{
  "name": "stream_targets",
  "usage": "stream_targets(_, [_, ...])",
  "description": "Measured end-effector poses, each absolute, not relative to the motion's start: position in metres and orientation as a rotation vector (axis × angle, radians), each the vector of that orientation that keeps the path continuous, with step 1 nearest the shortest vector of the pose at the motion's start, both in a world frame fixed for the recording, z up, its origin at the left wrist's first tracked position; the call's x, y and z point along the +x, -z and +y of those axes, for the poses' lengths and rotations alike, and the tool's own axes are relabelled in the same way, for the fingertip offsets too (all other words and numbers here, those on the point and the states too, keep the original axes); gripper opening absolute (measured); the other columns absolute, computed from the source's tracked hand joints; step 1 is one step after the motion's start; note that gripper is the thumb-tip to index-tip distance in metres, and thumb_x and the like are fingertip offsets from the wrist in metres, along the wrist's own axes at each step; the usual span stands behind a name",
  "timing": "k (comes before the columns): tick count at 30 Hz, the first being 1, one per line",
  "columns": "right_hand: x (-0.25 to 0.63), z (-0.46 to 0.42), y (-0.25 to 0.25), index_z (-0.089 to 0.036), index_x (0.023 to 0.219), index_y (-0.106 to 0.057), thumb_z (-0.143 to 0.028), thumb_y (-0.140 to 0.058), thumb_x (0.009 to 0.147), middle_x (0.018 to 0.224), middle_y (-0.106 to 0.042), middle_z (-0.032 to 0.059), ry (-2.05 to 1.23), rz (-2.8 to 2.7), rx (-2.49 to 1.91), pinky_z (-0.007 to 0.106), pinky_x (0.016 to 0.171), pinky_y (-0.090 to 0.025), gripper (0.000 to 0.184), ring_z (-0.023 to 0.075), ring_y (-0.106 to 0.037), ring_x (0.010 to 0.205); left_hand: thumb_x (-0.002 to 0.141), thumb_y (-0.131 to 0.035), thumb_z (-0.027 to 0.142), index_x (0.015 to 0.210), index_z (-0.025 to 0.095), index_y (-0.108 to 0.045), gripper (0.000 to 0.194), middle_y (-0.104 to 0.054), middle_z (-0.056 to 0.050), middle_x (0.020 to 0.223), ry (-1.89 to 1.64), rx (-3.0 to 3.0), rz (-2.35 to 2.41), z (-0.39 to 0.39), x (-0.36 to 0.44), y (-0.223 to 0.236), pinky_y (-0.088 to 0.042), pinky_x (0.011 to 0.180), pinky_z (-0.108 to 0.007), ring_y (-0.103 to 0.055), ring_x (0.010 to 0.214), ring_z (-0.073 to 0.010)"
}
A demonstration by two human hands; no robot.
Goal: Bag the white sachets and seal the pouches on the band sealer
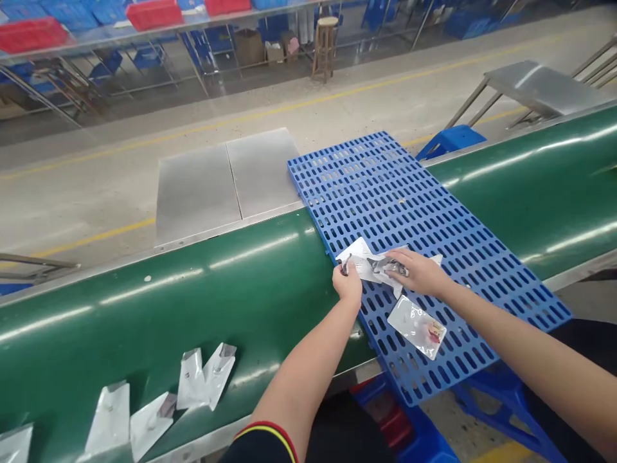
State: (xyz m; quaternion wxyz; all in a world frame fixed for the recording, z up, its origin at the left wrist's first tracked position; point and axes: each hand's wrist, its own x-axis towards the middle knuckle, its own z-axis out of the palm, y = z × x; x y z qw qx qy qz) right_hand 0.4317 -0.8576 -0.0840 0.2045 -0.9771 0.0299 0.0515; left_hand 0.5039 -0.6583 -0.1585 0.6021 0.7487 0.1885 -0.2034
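Observation:
A blue slotted plastic board (424,212) lies across the green conveyor belt (193,302). My left hand (347,283) pinches the near corner of a white pouch (359,257) at the board's left edge. My right hand (418,271) is closed on a crumpled clear and silver pouch (385,267) beside it. Another clear pouch (417,326) with a red spot lies flat on the board just below my right wrist.
Several silver pouches (205,378) lie on the belt at lower left. Two steel plates (226,180) sit behind the belt. Beyond are the floor with yellow lines, a wooden stool (326,45), red crates (154,14) on racks and a blue stand (450,138).

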Motion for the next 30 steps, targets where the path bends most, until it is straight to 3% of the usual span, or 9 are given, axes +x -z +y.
stream_targets(6, [0.393, -0.869, 0.119, -0.011, 0.162, -0.047, -0.073, -0.072, 0.087, 0.16, -0.055, 0.0259, 0.248, 0.153, -2.678, 0.059, 0.124, -0.044, 0.101, 0.0439, -0.052, 0.149, 0.102, -0.064, 0.056, 0.119, 0.019, -0.077, 0.043, -0.08, -0.012, 0.112, 0.528, 1.871, 0.165, -0.632, 0.511, 0.145, -0.055, 0.094, -0.034, -0.073, 0.101, -0.0263])
stream_targets(8, [0.386, -0.871, 0.121, -0.01, 0.167, -0.039, -0.075, -0.074, 0.084, 0.166, -0.047, 0.0276, 0.32, 0.177, -2.714, 0.061, 0.125, -0.041, 0.111, 0.0463, -0.046, 0.153, 0.104, -0.061, 0.056, 0.12, 0.017, -0.077, 0.045, -0.078, -0.015, 0.119, 0.517, 1.956, 0.088, -0.628, 0.51, 0.136, -0.054, 0.097, -0.035, -0.072, 0.104, -0.0279])
stream_targets(11, [0.371, -0.871, 0.122, -0.009, 0.171, -0.029, -0.076, -0.075, 0.083, 0.171, -0.038, 0.0289, 0.386, 0.27, -2.765, 0.063, 0.128, -0.035, 0.12, 0.0491, -0.038, 0.157, 0.104, -0.062, 0.054, 0.146, 0.014, -0.065, 0.058, -0.063, -0.021, 0.151, 0.482, 1.969, 0.107, -0.619, 0.504, 0.127, -0.052, 0.105, -0.036, -0.072, 0.111, -0.0276])
stream_targets(13, [0.356, -0.869, 0.123, -0.01, 0.171, -0.026, -0.078, -0.074, 0.082, 0.172, -0.036, 0.0287, 0.394, 0.325, -2.774, 0.064, 0.127, -0.035, 0.122, 0.0499, -0.037, 0.157, 0.105, -0.062, 0.052, 0.158, 0.013, -0.054, 0.066, -0.054, -0.023, 0.161, 0.492, 1.912, 0.108, -0.608, 0.495, 0.125, -0.052, 0.107, -0.035, -0.072, 0.111, -0.0261])
stream_targets(18, [0.329, -0.867, 0.127, -0.013, 0.174, -0.019, -0.083, -0.072, 0.079, 0.173, -0.033, 0.0276, 0.275, 0.469, -2.693, 0.063, 0.125, -0.04, 0.129, 0.051, -0.035, 0.158, 0.104, -0.065, 0.048, 0.153, 0.016, -0.061, 0.059, -0.066, -0.02, 0.149, 0.579, 1.727, 0.056, -0.546, 0.457, 0.135, -0.06, 0.093, -0.035, -0.074, 0.104, -0.024])
stream_targets(22, [0.337, -0.863, 0.112, -0.002, 0.173, -0.012, -0.087, -0.065, 0.079, 0.171, -0.029, 0.0355, 0.358, 0.752, -2.529, 0.069, 0.123, -0.036, 0.137, 0.0548, -0.036, 0.155, 0.101, -0.068, 0.052, 0.146, 0.016, -0.066, 0.058, -0.073, -0.018, 0.135, 0.621, 1.695, 0.14, -0.465, 0.418, 0.144, -0.062, 0.084, -0.034, -0.075, 0.095, -0.0216])
stream_targets(25, [0.355, -0.815, 0.099, -0.004, 0.168, -0.03, -0.08, -0.064, 0.086, 0.164, -0.037, 0.0359, 0.66, 0.789, -2.492, 0.072, 0.122, -0.033, 0.116, 0.0542, -0.037, 0.152, 0.099, -0.067, 0.058, 0.141, 0.017, -0.069, 0.058, -0.076, -0.016, 0.128, 0.624, 1.736, 0.179, -0.399, 0.386, 0.143, -0.062, 0.084, -0.034, -0.075, 0.094, -0.0216])
stream_targets(27, [0.366, -0.745, 0.097, -0.012, 0.157, -0.048, -0.069, -0.063, 0.094, 0.149, -0.054, 0.0299, 0.706, 0.808, -2.383, 0.067, 0.116, -0.042, 0.087, 0.047, -0.054, 0.137, 0.098, -0.067, 0.06, 0.136, 0.017, -0.072, 0.058, -0.078, -0.015, 0.123, 0.605, 1.75, 0.227, -0.357, 0.365, 0.14, -0.062, 0.09, -0.036, -0.075, 0.099, -0.0231])
stream_targets(30, [0.378, -0.601, 0.114, -0.023, 0.131, -0.068, -0.069, -0.06, 0.096, 0.124, -0.073, 0.0162, 0.237, 0.526, -2.186, 0.051, 0.103, -0.057, 0.059, 0.0324, -0.071, 0.104, 0.095, -0.07, 0.062, 0.13, 0.016, -0.075, 0.058, -0.08, -0.017, 0.12, 0.504, 1.745, 0.392, -0.302, 0.337, 0.135, -0.061, 0.098, -0.04, -0.076, 0.104, -0.0267])
